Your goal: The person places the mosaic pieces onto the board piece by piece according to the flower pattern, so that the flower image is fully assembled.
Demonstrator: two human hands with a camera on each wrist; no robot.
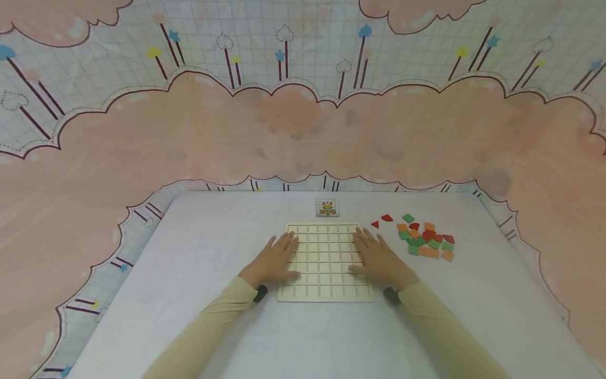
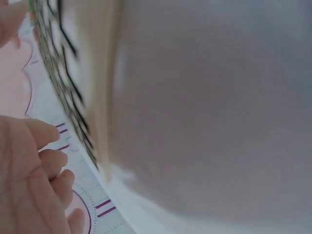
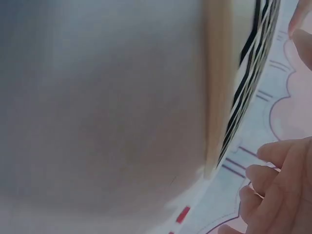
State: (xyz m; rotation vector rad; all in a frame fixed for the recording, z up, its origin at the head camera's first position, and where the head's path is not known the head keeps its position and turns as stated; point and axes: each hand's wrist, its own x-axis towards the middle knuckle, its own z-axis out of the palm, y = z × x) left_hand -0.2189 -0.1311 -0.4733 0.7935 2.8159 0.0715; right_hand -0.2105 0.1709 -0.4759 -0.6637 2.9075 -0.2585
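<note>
A pale square board (image 1: 324, 263) with a grid of grooves lies on the white table. My left hand (image 1: 273, 260) rests on its left edge, fingers spread and straight. On the board's right edge lies my right hand (image 1: 381, 260), its fingers extended as well. In the left wrist view the left hand (image 2: 29, 175) shows beside the board's edge (image 2: 100, 97); the right wrist view shows the right hand (image 3: 280, 185) beside the board's edge (image 3: 218, 87). Neither hand holds anything.
Behind the board lies a small card (image 1: 327, 208) with a coloured pattern. Right of the board, beyond the right hand, several red, green and orange pieces (image 1: 428, 252) are scattered, some overlapping. A red piece (image 1: 386, 217) lies near the board's back right corner. A patterned cloth (image 1: 293, 137) hangs behind the table.
</note>
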